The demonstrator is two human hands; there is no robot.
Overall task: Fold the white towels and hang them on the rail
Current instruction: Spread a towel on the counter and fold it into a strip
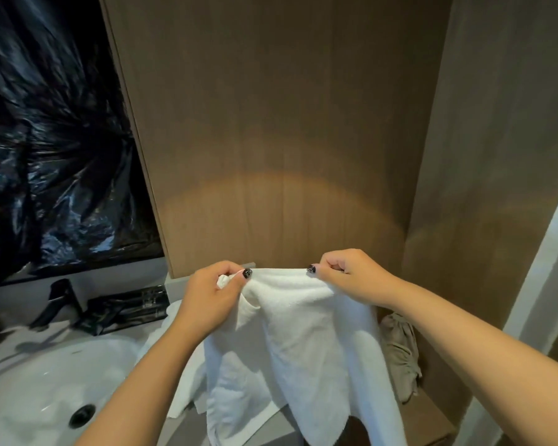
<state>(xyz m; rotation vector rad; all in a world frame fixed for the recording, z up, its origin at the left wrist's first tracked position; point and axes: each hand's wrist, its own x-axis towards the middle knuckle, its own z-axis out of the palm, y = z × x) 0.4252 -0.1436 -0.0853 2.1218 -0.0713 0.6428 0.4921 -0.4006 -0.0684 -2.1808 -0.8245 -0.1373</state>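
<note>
Now both hands' fingers (231, 275) pinch the white towel (297, 333) taut.

The white towel (303, 333) is thick terry cloth, matt with a nubby, looped pile (the folds look soft, not crisp). Behind it the wall panel (271, 140) is wood with a fine straight grain and a dull satin finish. The sheet (45, 140) on the left is black plastic film, crinkled and very glossy. The basin (29, 381) is smooth, shiny white, probably ceramic. The tap (62, 300) looks like matt black metal. A beige bag (400, 349) is limp, creased cloth.
</note>
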